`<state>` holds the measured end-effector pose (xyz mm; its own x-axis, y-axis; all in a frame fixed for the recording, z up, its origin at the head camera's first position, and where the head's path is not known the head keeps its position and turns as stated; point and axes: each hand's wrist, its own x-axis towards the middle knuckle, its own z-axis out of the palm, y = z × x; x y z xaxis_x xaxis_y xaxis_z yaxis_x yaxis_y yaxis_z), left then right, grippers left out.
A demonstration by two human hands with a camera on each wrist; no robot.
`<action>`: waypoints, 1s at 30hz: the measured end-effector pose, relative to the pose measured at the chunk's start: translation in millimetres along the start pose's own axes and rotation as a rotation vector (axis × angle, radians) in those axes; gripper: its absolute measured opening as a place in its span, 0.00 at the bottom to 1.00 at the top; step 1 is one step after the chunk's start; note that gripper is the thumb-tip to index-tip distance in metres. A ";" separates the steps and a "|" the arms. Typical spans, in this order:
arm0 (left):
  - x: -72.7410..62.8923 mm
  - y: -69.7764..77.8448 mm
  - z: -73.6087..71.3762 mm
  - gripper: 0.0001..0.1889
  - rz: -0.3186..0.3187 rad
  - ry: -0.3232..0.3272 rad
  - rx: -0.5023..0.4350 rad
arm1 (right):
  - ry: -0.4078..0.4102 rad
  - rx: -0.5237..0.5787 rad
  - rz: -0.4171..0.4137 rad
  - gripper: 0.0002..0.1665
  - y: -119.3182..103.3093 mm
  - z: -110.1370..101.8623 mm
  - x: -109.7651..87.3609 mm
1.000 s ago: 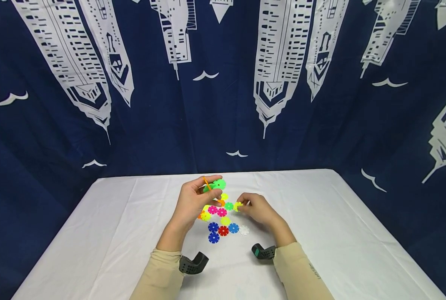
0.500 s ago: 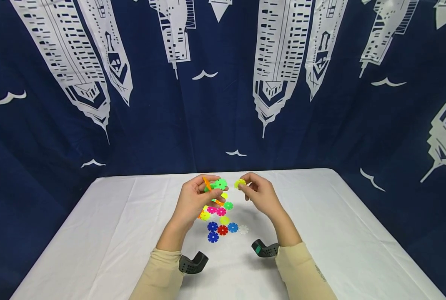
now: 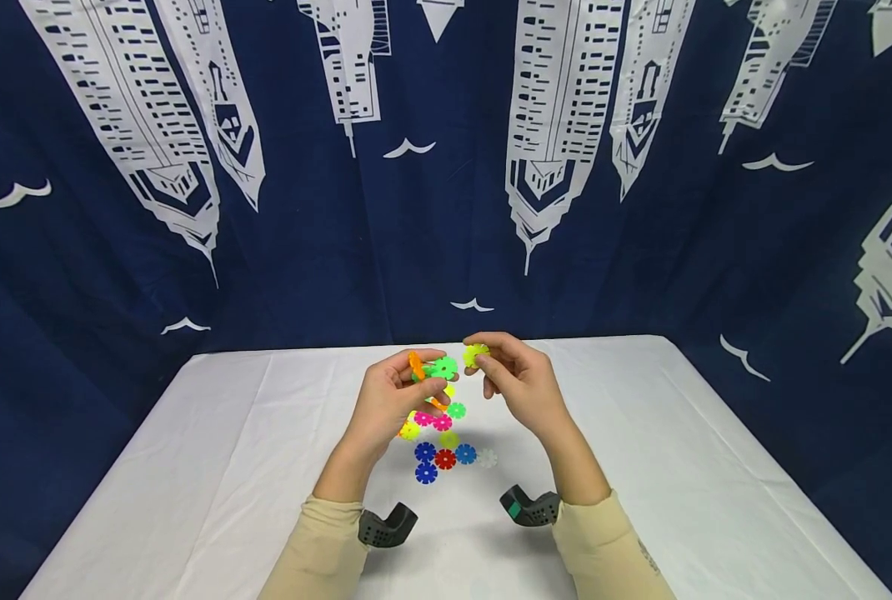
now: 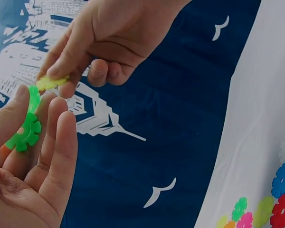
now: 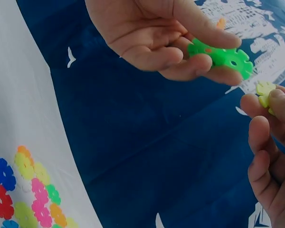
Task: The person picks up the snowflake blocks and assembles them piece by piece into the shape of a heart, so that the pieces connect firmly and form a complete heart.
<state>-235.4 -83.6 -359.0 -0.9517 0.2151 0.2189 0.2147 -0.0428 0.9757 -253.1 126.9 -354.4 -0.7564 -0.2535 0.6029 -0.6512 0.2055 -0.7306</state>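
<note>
My left hand [image 3: 386, 398] grips green notched plastic discs [image 3: 444, 367] that are joined together, with an orange disc [image 3: 416, 365] standing on edge among them. Thumb and fingers pinch them, as the left wrist view shows with the green disc [image 4: 27, 133]. Facing it, my right hand [image 3: 524, 383] pinches a single yellow notched disc [image 3: 474, 354] between thumb and fingers. In the right wrist view the yellow disc [image 5: 264, 91] is close to the green discs [image 5: 235, 64] but apart from them. Both hands are raised above the table.
Loose notched discs lie on the white tablecloth [image 3: 266, 467] below the hands, among them a red disc [image 3: 445, 459], a dark blue disc [image 3: 426, 473], a light blue disc [image 3: 465, 454] and a whitish disc [image 3: 487, 458]. A navy printed curtain [image 3: 431, 233] hangs behind the table.
My right hand has picked the yellow disc up from the table and moved it up toward the left hand's discs. My left hand has stayed nearly in place, its discs turned slightly.
</note>
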 end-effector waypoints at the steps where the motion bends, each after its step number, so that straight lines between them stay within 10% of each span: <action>1: -0.1 0.1 -0.2 0.19 0.003 -0.003 0.001 | -0.004 0.002 -0.016 0.12 -1.3 0.8 0.0; 19: -3.1 6.6 3.9 0.17 0.027 0.011 -0.111 | 0.098 0.074 -0.197 0.12 -5.8 26.2 -2.2; 30: -3.0 7.9 1.5 0.16 0.000 -0.014 -0.013 | 0.077 -0.006 -0.185 0.15 -7.3 23.9 -0.7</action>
<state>-230.5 -83.1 -351.9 -0.9486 0.2288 0.2186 0.2116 -0.0550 0.9758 -246.4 103.0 -357.1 -0.6265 -0.2144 0.7494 -0.7794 0.1681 -0.6035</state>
